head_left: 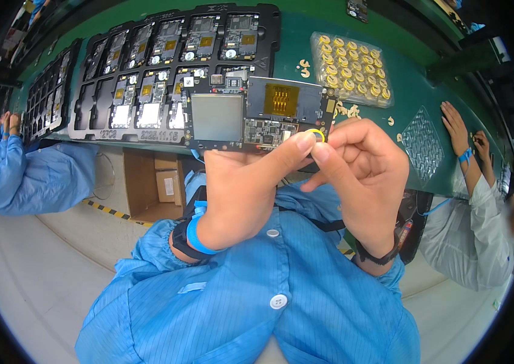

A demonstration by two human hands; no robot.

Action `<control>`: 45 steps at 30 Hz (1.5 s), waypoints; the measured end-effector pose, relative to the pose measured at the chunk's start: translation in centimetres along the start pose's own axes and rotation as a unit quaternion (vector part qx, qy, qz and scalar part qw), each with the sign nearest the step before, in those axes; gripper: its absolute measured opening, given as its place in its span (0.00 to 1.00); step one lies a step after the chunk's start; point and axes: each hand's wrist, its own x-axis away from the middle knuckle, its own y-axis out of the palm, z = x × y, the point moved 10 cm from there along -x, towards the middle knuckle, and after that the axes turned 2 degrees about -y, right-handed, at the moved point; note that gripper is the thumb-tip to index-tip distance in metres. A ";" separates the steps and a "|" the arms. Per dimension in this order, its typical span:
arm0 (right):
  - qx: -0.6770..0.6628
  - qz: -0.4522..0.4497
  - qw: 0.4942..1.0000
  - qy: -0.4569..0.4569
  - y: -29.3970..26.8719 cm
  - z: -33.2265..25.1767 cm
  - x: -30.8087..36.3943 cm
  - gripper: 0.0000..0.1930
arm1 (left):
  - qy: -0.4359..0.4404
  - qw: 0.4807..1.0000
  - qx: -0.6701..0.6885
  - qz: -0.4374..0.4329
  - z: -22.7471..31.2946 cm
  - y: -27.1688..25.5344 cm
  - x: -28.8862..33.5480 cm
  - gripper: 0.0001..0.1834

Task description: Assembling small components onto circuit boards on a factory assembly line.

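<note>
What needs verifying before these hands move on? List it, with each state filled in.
1. Left hand supporting the circuit board: ok.
2. Right hand with fingertips on the yellow-rimmed disc: ok.
3. Disc's underside clean: cannot tell, hidden.
4. Blue wrist strap worn on the left wrist: ok.
5. Green table free of scraps beside the clear tray: not ok, pale curved scraps lie there.

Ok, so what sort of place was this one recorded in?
Most likely an electronics assembly workshop: the person's left hand holds a circuit board, a black tray of similar boards lies on the green bench, and a co-worker in a blue smock is nearby.
</note>
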 end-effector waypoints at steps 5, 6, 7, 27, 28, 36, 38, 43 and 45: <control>-0.010 -0.003 1.000 0.007 -0.1 0.0 0.0 0.06 | -0.014 1.000 0.011 0.011 -0.4 -0.4 0.1 0.17; -0.013 -0.002 1.000 0.015 -0.1 0.1 -0.1 0.05 | -0.014 1.000 0.011 0.011 -0.5 -0.4 0.0 0.17; -0.015 -0.003 1.000 0.023 -0.1 0.2 -0.2 0.05 | -0.004 1.000 0.009 0.013 -0.4 -0.4 0.0 0.16; 0.107 -0.023 0.991 0.072 -5.5 0.8 -8.5 0.10 | -0.063 0.994 -0.001 -0.088 -0.8 -0.2 -5.5 0.19; 0.107 -0.014 0.991 0.078 -7.6 0.6 -10.8 0.10 | -0.064 0.992 -0.042 -0.099 -0.8 -0.5 -5.5 0.21; 0.037 0.206 0.974 0.083 -22.0 7.8 -34.9 0.08 | -0.156 0.936 -0.138 -0.283 -2.3 2.4 -4.3 0.13; 0.037 0.273 0.958 0.077 -24.0 9.6 -35.6 0.09 | -0.154 0.939 -0.151 -0.268 -2.1 1.6 -4.8 0.12; 0.666 0.165 0.727 -0.008 -22.6 2.0 -34.9 0.23 | -0.123 0.959 -0.190 -0.170 -0.8 -1.2 -5.7 0.10; 0.702 0.182 0.688 0.015 -22.8 0.5 -34.3 0.26 | -0.116 0.961 -0.190 -0.164 -0.7 -1.1 -6.0 0.10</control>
